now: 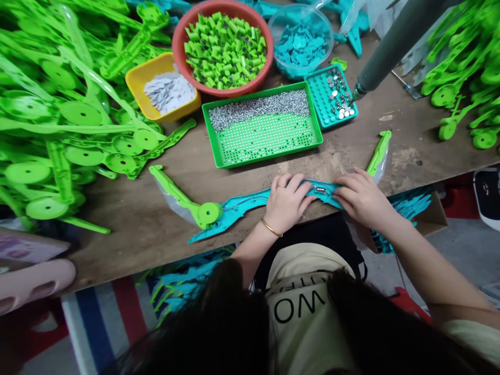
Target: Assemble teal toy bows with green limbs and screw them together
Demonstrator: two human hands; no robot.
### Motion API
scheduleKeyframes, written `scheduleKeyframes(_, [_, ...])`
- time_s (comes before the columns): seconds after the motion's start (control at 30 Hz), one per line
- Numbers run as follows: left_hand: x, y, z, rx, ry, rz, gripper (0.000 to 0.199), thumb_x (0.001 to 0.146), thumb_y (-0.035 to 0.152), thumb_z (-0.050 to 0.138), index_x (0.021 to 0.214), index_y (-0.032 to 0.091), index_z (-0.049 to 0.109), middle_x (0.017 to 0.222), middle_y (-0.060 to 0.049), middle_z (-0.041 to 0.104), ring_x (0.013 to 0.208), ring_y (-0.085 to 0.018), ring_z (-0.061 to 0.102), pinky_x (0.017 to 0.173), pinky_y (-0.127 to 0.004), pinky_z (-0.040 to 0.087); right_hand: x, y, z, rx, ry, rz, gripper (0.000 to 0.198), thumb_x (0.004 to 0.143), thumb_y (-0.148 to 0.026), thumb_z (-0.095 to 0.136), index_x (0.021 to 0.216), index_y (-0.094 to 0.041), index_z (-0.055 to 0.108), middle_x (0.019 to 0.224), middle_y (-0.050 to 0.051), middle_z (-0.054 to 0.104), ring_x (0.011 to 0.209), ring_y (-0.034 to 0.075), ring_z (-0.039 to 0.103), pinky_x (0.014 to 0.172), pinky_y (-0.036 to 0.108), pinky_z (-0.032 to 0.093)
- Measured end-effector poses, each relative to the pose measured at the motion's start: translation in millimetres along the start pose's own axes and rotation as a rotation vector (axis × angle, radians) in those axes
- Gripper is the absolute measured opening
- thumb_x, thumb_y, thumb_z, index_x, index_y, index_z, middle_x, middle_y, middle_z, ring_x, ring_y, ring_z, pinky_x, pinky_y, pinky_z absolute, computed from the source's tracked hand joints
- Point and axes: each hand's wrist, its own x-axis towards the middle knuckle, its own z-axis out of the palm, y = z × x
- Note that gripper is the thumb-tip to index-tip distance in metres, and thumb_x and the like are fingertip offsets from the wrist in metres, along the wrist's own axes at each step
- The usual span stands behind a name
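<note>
Both hands grasp the blue bow: the left hand [288, 202] curls over its middle, and the right hand [361, 195] pinches it further right. From the left, a green limb [182, 195] joins the blue bow [238, 211], which lies along the front of the bench [128, 224] and passes under the left hand. Next, a metal piece [321, 189] sits in the bow between the hands; another green limb [378, 156] shows beyond the right hand.
</note>
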Motion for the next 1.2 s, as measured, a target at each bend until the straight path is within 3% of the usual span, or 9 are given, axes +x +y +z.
scheduleKeyframes(0.23, [1.2, 1.3, -2.6, 0.038, -0.024, 0.006, 0.028, 0.095, 0.042, 0.050, 0.111, 0.028, 0.069, 0.115, -0.008, 0.063, 0.105, -0.026, 0.048, 0.095, -0.042, 0.039, 2.8, -5.0, -8.1, -0.076, -0.096, 0.043, 0.010, 0.089, -0.025, 0.057, 0.089, -0.018, 0.064, 0.116, 0.010, 0.064, 0.107, 0.026, 0.056, 0.108, 0.049, 0.037])
scheduleKeyframes(0.4, [2.6, 2.4, -4.1, 0.031, -0.071, -0.020, 0.032, 0.096, 0.045, 0.048, 0.111, 0.026, 0.069, 0.118, -0.010, 0.061, 0.107, -0.027, 0.048, 0.097, -0.044, 0.038, 5.3, -8.7, -1.9, -0.003, -0.029, 0.114, 0.015, 0.092, -0.026, 0.052, 0.097, -0.018, 0.064, 0.110, 0.010, 0.067, 0.103, 0.025, 0.056, 0.108, 0.049, 0.036])
scheduleKeyframes(0.63, [1.8, 1.8, -3.5, -0.013, -0.074, -0.044, 0.033, 0.095, 0.046, 0.049, 0.110, 0.026, 0.070, 0.118, -0.010, 0.061, 0.106, -0.027, 0.049, 0.095, -0.043, 0.039, 6.8, -13.8, 1.2, 0.057, 0.042, 0.170, 0.015, 0.091, -0.021, 0.051, 0.088, -0.020, 0.065, 0.104, 0.009, 0.069, 0.098, 0.023, 0.058, 0.108, 0.048, 0.035])
scheduleKeyframes(0.87, [0.9, 2.4, -1.5, -0.010, -0.066, -0.064, 0.034, 0.095, 0.046, 0.049, 0.111, 0.026, 0.071, 0.119, -0.010, 0.062, 0.107, -0.026, 0.048, 0.095, -0.043, 0.039, 10.8, -15.2, 1.7, -0.028, -0.034, 0.200, 0.018, 0.091, -0.023, 0.051, 0.083, -0.019, 0.066, 0.105, 0.008, 0.069, 0.099, 0.025, 0.057, 0.104, 0.049, 0.036])
scheduleKeyframes(1.03, [0.3, 1.1, -0.6, -0.021, -0.039, -0.045, 0.033, 0.095, 0.046, 0.050, 0.110, 0.026, 0.071, 0.117, -0.010, 0.062, 0.106, -0.026, 0.049, 0.094, -0.042, 0.040, -3.7, -20.0, -8.2, -0.015, -0.039, 0.179, 0.018, 0.092, -0.029, 0.055, 0.099, -0.021, 0.069, 0.123, 0.010, 0.065, 0.114, 0.028, 0.055, 0.110, 0.056, 0.030])
scheduleKeyframes(1.2, [-0.7, 0.0, -0.7, -0.013, -0.042, -0.032, 0.032, 0.095, 0.045, 0.050, 0.109, 0.025, 0.070, 0.117, -0.010, 0.062, 0.109, -0.026, 0.049, 0.097, -0.043, 0.039, -7.1, -28.3, -0.4, 0.033, 0.105, 0.181, 0.028, 0.090, -0.032, 0.060, 0.115, -0.020, 0.063, 0.124, 0.011, 0.065, 0.116, 0.027, 0.057, 0.114, 0.056, 0.028])
